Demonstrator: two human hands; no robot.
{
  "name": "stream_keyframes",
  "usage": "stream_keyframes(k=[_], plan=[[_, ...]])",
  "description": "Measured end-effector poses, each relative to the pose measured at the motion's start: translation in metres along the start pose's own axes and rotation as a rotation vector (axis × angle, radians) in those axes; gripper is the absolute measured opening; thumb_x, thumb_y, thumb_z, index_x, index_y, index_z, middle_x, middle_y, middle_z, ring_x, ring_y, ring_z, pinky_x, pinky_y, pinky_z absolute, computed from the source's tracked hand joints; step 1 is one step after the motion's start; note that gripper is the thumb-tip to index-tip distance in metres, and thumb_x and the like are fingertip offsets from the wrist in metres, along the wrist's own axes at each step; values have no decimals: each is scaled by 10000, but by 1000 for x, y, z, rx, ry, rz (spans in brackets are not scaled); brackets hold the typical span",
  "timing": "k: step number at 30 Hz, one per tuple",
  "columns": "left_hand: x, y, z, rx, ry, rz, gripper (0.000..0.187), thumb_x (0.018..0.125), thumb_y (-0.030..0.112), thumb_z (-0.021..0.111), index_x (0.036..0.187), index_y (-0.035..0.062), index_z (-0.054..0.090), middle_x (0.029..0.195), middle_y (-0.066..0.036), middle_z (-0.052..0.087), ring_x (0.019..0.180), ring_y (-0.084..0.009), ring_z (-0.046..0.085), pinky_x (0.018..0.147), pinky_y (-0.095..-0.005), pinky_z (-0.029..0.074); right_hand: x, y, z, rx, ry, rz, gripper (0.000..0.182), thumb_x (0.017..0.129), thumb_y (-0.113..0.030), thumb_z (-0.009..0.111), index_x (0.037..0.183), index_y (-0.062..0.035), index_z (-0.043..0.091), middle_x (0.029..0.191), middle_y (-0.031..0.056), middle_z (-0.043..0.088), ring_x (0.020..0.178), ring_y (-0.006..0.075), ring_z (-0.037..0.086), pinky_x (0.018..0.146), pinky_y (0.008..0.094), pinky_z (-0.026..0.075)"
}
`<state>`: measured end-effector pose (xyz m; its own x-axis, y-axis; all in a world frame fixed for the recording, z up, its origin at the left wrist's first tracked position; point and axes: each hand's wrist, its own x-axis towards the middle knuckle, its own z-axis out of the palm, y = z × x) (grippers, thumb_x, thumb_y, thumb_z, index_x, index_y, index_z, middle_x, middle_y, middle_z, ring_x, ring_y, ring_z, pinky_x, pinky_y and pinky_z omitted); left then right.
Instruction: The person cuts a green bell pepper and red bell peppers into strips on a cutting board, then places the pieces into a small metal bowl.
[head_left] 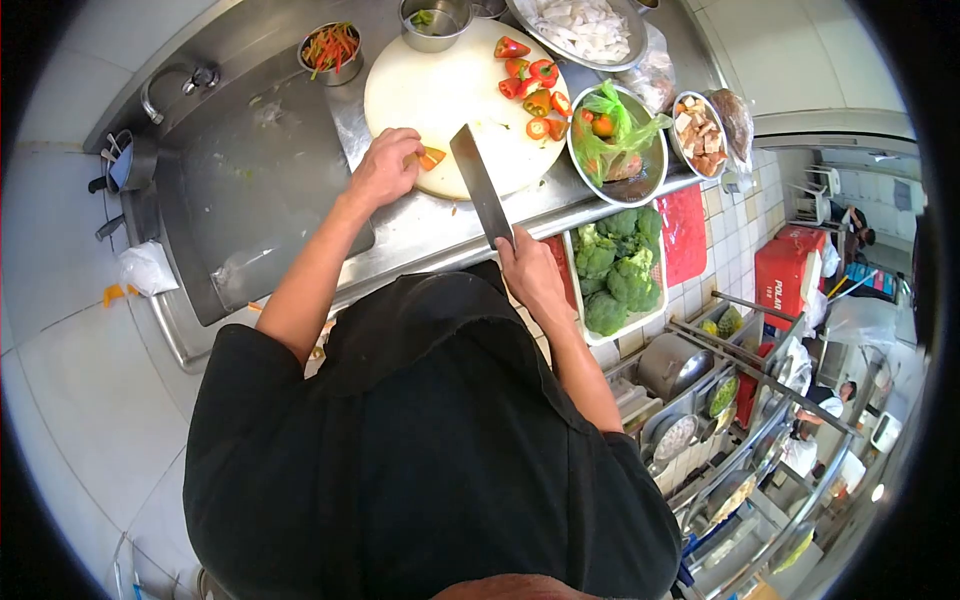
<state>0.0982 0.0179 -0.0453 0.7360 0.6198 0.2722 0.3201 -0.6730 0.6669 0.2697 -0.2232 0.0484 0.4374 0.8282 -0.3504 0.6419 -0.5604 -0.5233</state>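
The pepper piece sits pinned under the left hand fingertips (curl them back), while the right hand, clamped on the cleaver, should slice just beside them.

The left hand is pressing down on an orange pepper piece at the near edge of the round white cutting board. The right hand is gripping the handle of a cleaver, its dark blade lying over the board's edge just beside that piece. More red and orange peppers are sitting scattered on the board's right side. A steel bowl is holding a green bag beside it, and a tray of broccoli is resting below the counter edge. A small tin of sliced vegetable strips is standing by the sink.
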Motion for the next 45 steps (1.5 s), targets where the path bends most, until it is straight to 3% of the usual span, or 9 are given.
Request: stream_keyframes(k=[1, 4, 15, 22, 31, 36, 41, 44, 45], plan=[[-3, -2, -1, -19, -27, 15, 221, 790, 26, 689, 1008, 12, 727, 1184, -134, 689, 1155, -339, 614, 986, -430, 500, 1, -5, 0, -8, 3, -7, 301, 1027, -265, 577, 1011, 32, 621, 836, 328, 679, 847, 532, 666, 785, 609, 518], [-2, -1, -4, 6, -107, 75, 191, 794, 38, 713, 982, 10, 729, 1139, -138, 692, 1127, -326, 629, 965, -424, 507, 5, -18, 2, -40, 26, -59, 263, 1029, -245, 568, 979, 12, 595, 788, 309, 676, 799, 522, 670, 750, 607, 523], [0, 4, 10, 65, -12, 134, 133, 821, 113, 701, 932, 60, 752, 938, -71, 647, 961, -279, 617, 857, -411, 478, 2, -34, 9, -238, 104, -189, 197, 1018, -217, 576, 946, -33, 572, 734, 242, 690, 723, 462, 696, 662, 559, 552], [-5, 10, 13, 92, -6, 75, 148, 793, 90, 743, 934, 48, 730, 979, -95, 654, 987, -285, 617, 867, -414, 450, 18, -23, 15, -244, 37, -150, 200, 1018, -212, 574, 946, -26, 579, 763, 258, 694, 761, 473, 693, 717, 571, 551], [-24, 24, 20, 86, 146, -35, 136, 834, 108, 755, 936, 41, 696, 939, -98, 653, 944, -293, 607, 843, -412, 436, 12, -34, -4, -153, -26, -90, 233, 1030, -233, 565, 960, -12, 582, 765, 283, 680, 772, 511, 674, 713, 602, 534], [-18, 20, 19, 100, 69, -21, 141, 830, 120, 763, 930, 45, 699, 937, -91, 645, 943, -290, 604, 839, -410, 426, 15, -23, 24, -135, -16, -133, 231, 1034, -233, 558, 959, -16, 580, 762, 281, 679, 755, 513, 671, 706, 608, 532], [-7, 38, 5, 127, -38, -94, 184, 826, 167, 768, 971, 65, 719, 1016, -69, 653, 985, -270, 602, 896, -435, 426, 24, -24, -6, -21, -90, 27, 355, 1037, -315, 562, 1073, 30, 637, 926, 337, 688, 939, 532, 660, 839, 590, 513], [14, 44, 21, 56, 43, 45, 228, 844, 184, 754, 1044, 76, 735, 1052, -77, 668, 1020, -273, 609, 912, -427, 437, 11, -3, -14, 88, 106, 80, 340, 1031, -300, 597, 1081, 31, 659, 826, 285, 688, 769, 436, 688, 724, 490, 527], [24, 42, 28, 46, -49, 62, 298, 863, 191, 736, 1146, 96, 739, 1107, -86, 673, 1065, -277, 612, 930, -425, 451, 9, 6, -17, 165, 104, 122, 320, 1033, -278, 594, 1099, 27, 663, 768, 214, 681, 654, 310, 664, 667, 428, 521]])
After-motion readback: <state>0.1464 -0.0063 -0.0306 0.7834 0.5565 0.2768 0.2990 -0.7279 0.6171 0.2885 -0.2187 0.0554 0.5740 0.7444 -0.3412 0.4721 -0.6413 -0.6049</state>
